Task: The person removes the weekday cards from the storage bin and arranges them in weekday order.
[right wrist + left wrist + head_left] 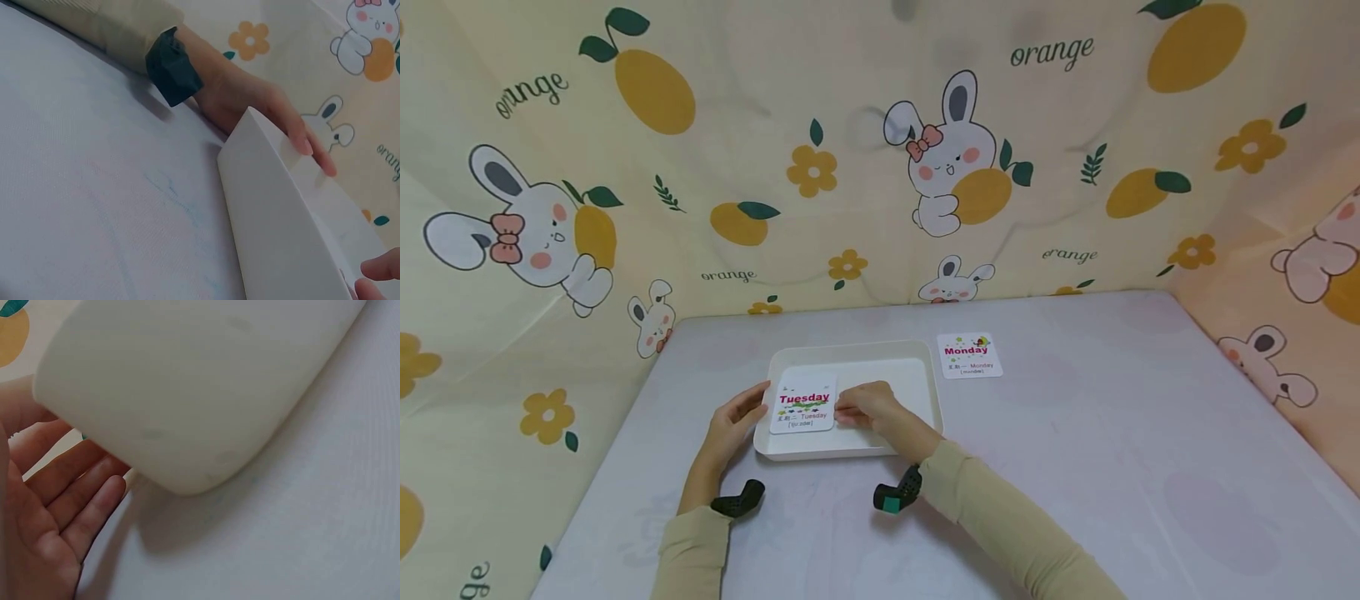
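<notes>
A white shallow tray [880, 358] sits on the table, and inside it at the left lies a white card printed "Tuesday" [802, 408]. With curled fingers, my right hand [876, 410] pinches the card's right edge. Only two of its fingertips [381, 265] show at the corner of the right wrist view. My left hand [732, 425] rests against the tray's left side; some fingers lie over the rim, the others extend outside it, seen in the left wrist view [69, 487]. Another card, printed "Monday" [970, 356], lies on the table right of the tray.
A white cloth [1075, 483] covers the table. Behind and at both sides hangs a cream curtain [850, 67] with rabbits, oranges and flowers. Dark bands with small devices [741, 498] sit on both wrists.
</notes>
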Available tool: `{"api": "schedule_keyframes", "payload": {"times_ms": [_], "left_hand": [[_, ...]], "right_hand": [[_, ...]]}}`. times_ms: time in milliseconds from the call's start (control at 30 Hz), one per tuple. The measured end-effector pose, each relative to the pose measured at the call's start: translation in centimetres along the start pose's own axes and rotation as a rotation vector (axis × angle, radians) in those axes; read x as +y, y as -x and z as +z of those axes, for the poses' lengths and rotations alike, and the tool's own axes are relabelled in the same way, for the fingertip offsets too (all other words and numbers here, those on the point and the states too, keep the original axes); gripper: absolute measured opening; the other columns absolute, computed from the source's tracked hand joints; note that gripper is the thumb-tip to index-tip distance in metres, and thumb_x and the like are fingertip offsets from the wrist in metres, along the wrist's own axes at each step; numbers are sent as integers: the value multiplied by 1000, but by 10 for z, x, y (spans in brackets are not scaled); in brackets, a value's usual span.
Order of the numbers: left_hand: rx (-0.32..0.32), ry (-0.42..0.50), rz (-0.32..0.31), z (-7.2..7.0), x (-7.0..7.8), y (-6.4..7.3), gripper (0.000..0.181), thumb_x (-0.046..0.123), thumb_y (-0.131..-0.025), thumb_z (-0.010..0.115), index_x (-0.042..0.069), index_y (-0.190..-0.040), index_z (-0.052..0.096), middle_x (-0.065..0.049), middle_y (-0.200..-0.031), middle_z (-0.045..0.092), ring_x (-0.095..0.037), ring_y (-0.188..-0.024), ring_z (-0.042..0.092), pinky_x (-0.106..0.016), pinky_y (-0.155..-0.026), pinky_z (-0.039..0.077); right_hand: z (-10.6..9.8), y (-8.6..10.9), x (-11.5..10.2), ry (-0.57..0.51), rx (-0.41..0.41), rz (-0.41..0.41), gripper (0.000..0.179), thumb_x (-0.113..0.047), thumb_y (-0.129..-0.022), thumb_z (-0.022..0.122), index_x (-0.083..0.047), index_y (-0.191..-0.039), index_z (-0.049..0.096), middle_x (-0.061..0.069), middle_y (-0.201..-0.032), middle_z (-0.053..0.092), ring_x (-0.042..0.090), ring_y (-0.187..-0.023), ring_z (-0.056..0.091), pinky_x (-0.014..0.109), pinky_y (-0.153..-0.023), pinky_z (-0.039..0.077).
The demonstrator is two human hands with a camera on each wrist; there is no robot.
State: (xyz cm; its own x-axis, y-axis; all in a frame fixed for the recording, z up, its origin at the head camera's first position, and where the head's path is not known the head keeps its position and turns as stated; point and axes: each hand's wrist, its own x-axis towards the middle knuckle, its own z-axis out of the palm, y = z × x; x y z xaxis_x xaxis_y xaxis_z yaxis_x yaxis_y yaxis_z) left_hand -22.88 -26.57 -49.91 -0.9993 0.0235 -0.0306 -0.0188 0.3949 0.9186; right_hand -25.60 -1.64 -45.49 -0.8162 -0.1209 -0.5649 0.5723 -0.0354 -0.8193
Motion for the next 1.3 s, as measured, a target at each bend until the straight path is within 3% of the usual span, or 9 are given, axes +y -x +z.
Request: {"api": "schedule_keyframes", "payload": {"times_ms": [300, 533, 633, 867, 1067, 1300], "left_hand": [[2, 6, -29, 1, 2, 0, 48, 30, -97, 57, 17, -142, 48, -3, -150, 47, 17, -109, 47, 1, -91, 34], [2, 7, -50, 1, 3, -1, 47, 30, -97, 56, 18, -142, 48, -2, -151, 46, -14, -132, 48, 1, -92, 34], [2, 6, -51, 1, 3, -1, 48, 29, -97, 56, 17, -142, 47, -4, -151, 46, -21, -135, 46, -1, -94, 35], [4, 5, -61, 1, 1, -1, 47, 29, -97, 56, 17, -142, 48, -4, -151, 46, -22, -136, 46, -14, -106, 38], [0, -1, -53, 0, 3, 1, 48, 30, -97, 56, 17, -142, 47, -3, -152, 45, -22, -136, 46, -2, -94, 35], [3, 3, -43, 1, 5, 2, 47, 29, -97, 56, 18, -143, 47, -3, -151, 46, -19, -133, 46, 2, -90, 33]], "right_hand": [[3, -4, 4, 52, 16, -63, 24, -3, -86, 66, 4, -109, 66, 2, -66, 67, 6, -55, 63, 14, -51, 51], [7, -6, 6, 89, 16, -114, 25, -1, -83, 68, 5, -108, 68, -1, -60, 62, 3, -50, 57, 12, -49, 47], [9, -6, 6, 96, 17, -126, 25, -2, -82, 70, 4, -107, 69, -2, -60, 62, 3, -49, 56, 12, -48, 47], [14, -7, 8, 113, 17, -151, 26, -3, -82, 71, 4, -107, 69, 5, -71, 68, 4, -52, 57, 14, -49, 49], [17, -6, 10, 147, 12, -175, 25, -3, -84, 68, 4, -108, 68, 18, -94, 74, 5, -56, 59, 14, -51, 51], [16, -8, 10, 155, 12, -158, 24, -4, -86, 67, 4, -108, 69, 18, -97, 74, 6, -59, 60, 14, -53, 52]]}}
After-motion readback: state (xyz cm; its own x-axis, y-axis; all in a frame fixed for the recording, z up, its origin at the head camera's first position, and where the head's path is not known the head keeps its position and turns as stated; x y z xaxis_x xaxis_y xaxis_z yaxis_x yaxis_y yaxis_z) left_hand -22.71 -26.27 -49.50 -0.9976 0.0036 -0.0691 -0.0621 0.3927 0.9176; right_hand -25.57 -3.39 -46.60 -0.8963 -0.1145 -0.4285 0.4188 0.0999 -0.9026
